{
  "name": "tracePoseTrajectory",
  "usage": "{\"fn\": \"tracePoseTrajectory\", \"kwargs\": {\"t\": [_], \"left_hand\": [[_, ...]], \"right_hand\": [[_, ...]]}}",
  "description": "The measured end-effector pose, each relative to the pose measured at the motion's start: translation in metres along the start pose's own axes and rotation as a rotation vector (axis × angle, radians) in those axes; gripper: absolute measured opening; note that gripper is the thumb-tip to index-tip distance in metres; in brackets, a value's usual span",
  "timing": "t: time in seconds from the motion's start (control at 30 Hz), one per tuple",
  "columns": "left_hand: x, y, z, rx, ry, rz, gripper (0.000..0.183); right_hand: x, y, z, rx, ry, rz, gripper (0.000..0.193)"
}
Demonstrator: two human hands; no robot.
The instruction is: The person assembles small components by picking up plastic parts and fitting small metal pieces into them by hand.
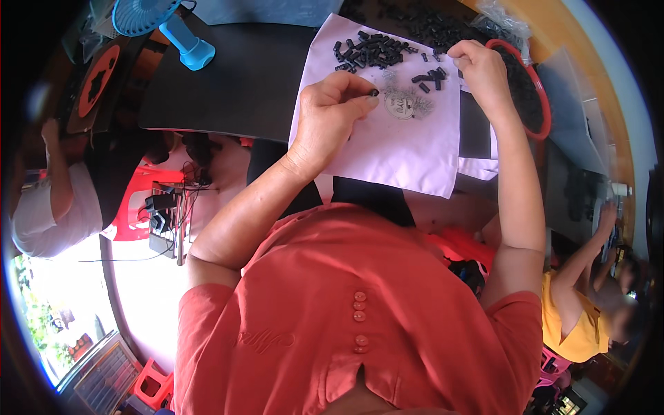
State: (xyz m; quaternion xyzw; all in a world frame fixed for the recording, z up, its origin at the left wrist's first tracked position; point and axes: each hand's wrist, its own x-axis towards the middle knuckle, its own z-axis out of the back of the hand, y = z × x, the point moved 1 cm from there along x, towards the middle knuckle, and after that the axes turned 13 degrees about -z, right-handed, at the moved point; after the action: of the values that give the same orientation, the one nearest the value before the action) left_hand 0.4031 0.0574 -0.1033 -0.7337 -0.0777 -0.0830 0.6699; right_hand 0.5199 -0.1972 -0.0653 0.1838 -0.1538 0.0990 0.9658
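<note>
My left hand (326,116) is closed in a pinch over a pale lilac-white cloth tote bag (404,162) that lies on the table. A small black cylindrical plastic part (374,93) shows between its thumb and index fingertip. Above the bag's upper right edge, my right hand (486,75) has its thumb and fingers pressed together. Whatever it grips is too small to make out. On the far half of the bag sits a pile of similar black parts (373,50). A smaller cluster of black parts (433,79) lies between that pile and my right hand.
A blue fan (188,48) stands at the far left of the dark table (228,90). On the right is a red-rimmed basin (542,114) of black parts. More loose black parts (432,24) lie beyond the bag. People sit at left (59,200) and right (577,315).
</note>
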Motion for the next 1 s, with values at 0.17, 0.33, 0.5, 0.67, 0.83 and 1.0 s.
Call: {"fn": "tracePoseTrajectory", "kwargs": {"t": [0.17,0.33,0.5,0.67,0.83,1.0], "left_hand": [[-0.001,0.001,0.000,0.001,0.003,-0.010,0.013],[0.000,0.004,0.000,0.019,0.016,-0.030,0.014],[-0.001,0.002,0.002,0.013,0.032,-0.031,0.014],[0.001,0.002,0.003,-0.035,0.024,-0.011,0.013],[0.001,0.001,0.005,-0.068,0.008,-0.008,0.012],[0.000,-0.002,0.004,-0.076,-0.022,0.009,0.011]], "right_hand": [[0.010,-0.005,-0.013,-0.047,0.029,0.080,0.012],[0.020,-0.009,-0.032,-0.088,0.075,0.049,0.013],[0.026,-0.003,-0.031,-0.165,0.107,0.035,0.012],[0.024,0.002,-0.028,-0.189,0.060,0.082,0.014],[-0.014,0.055,-0.005,0.519,0.269,0.015,0.009],[-0.050,0.097,-0.015,0.758,0.357,0.093,0.012]]}}
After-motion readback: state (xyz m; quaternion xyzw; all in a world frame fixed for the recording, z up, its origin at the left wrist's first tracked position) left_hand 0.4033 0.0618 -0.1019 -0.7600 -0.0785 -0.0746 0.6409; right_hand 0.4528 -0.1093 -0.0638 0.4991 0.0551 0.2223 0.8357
